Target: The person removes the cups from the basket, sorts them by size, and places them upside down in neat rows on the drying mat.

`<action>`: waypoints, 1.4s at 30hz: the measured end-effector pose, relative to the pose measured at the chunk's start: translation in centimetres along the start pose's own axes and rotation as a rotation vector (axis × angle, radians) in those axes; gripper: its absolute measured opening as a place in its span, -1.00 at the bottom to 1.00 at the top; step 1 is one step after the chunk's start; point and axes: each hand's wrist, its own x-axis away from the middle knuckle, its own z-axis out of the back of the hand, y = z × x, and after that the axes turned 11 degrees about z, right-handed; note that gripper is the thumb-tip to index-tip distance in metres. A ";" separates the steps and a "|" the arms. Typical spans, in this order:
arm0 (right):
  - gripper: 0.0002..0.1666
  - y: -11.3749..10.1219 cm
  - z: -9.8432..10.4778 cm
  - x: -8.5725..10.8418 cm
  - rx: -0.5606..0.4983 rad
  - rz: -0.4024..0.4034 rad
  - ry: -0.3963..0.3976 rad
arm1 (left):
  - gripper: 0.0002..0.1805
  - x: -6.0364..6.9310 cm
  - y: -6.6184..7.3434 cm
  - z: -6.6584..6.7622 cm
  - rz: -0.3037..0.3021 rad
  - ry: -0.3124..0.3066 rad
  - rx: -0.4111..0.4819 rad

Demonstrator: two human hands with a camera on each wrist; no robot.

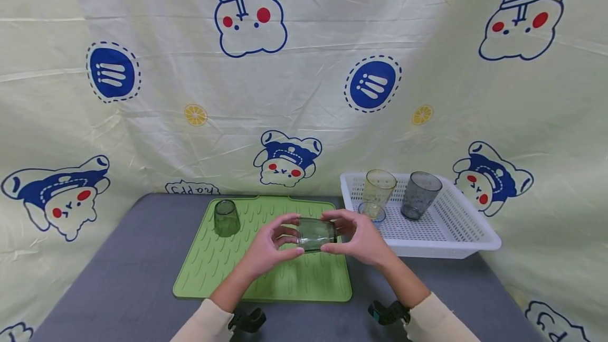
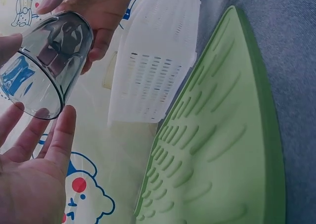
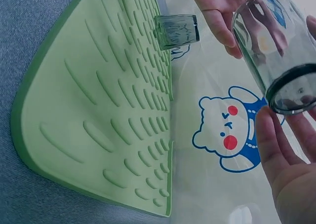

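Between the two hands, above the front half of a soft-looking green mat (image 1: 285, 285) with long raised ridges, a smoky greenish-grey clear glass tumbler (image 1: 316, 235) lies on its side in the air. The left hand (image 1: 267, 247) holds its left end between thumb and curved fingers; the right hand (image 1: 358, 236) grips the opposite end in the same way, the fingertips touching smooth, see-through walls. Beyond the left hand and to its left, a dark green-grey glass tumbler (image 1: 226, 219) stands on the mat near its back corner. Dark blue-grey cloth covers the counter (image 1: 119, 278) below both hands, and behind them hangs a creased, pale sheet (image 1: 323, 94) printed with blue-lined bears and orange slices.

Just beyond the right hand and to its right sits a white plastic basket (image 1: 427, 249), rectangular, with slotted walls and floor. It holds a yellow-tinted clear glass tumbler (image 1: 378, 188), nearer that hand, and a smoke-grey glass tumbler (image 1: 421, 194), farther right; both lean slightly.
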 end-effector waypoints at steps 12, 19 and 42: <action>-0.32 0.1 -0.7 0.4 -0.212 -0.011 -0.006 | -0.20 0.9 -0.2 0.7 0.010 -0.004 0.009; -0.31 0.3 -1.6 0.4 -0.280 -0.033 0.015 | -0.21 1.3 -0.6 1.1 0.011 -0.008 0.010; -0.28 1.5 -5.2 -1.6 -0.307 -0.162 0.119 | -0.22 4.8 -2.3 6.1 0.105 0.151 -0.324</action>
